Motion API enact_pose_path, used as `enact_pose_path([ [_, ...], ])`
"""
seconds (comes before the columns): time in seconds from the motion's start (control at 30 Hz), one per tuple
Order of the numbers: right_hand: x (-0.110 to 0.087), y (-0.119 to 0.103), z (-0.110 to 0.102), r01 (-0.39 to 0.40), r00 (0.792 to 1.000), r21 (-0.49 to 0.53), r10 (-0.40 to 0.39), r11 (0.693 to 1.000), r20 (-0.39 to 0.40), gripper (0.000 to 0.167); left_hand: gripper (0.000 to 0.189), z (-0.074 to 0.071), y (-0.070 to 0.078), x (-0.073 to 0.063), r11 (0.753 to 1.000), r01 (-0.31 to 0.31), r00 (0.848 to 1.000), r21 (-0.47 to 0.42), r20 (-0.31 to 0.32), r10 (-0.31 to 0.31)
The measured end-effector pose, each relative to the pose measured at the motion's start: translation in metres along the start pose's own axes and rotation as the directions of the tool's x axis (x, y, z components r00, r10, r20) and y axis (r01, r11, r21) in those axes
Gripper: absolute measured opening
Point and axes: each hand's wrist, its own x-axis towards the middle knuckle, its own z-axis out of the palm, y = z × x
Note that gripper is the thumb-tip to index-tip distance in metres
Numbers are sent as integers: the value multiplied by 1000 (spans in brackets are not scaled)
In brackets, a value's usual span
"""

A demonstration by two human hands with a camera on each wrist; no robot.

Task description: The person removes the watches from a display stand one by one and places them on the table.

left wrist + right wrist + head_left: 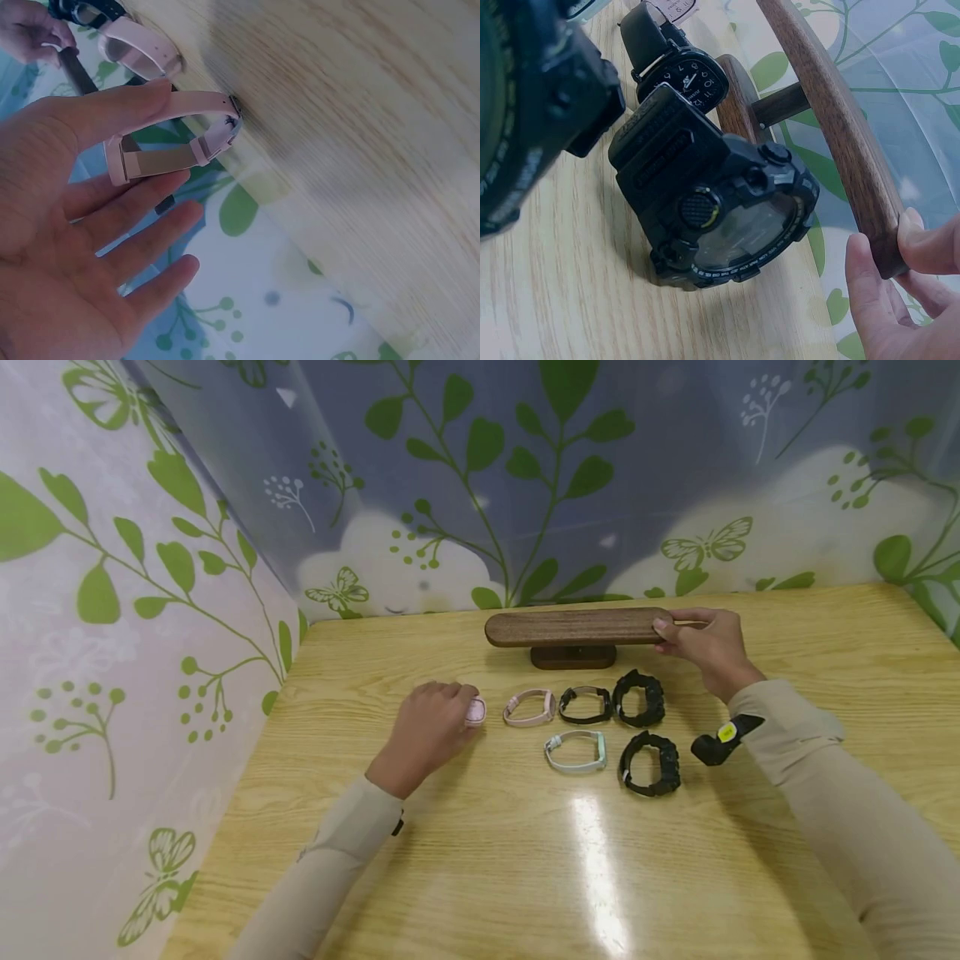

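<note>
In the head view my left hand (431,727) holds a pink wristwatch (476,712) just above or at the tabletop. The left wrist view shows that watch's looped strap (199,103) pinched between thumb and index finger, the other fingers spread. At the back, my right hand (708,643) pinches the right end of a dark wooden bar (577,627), the top of a watch stand. Its small oval base (573,657) rests on the table. From the right wrist view, thumb and fingers grip the bar's tip (885,244).
Between the hands lie another pink watch (529,708), a slim black watch (606,705), a mint watch (601,750) and two chunky black watches (654,699), the second (667,766) nearer me. A leaf-patterned curtain (480,485) hangs behind the wooden table (487,860).
</note>
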Motion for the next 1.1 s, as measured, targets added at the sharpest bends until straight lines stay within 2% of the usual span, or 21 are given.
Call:
enact_pose_path([
  [0.1,0,0,0,-1,1000,2,1,1000,1,59,30,-1,4,-1,999,0,1000,-36,21,0],
  [0.43,-1,0,-1,-3,1000,14,3,1000,0,59,40,-2,21,-3,985,57,992,-164,125,-36],
  [0.77,0,0,0,-6,1000,16,6,1000,-5,58,55,0,35,0,984,89,964,-152,260,-47],
  [1.1,0,0,0,-10,1000,6,10,1000,-7,57,55,1,47,5,983,74,955,-169,297,-21],
])
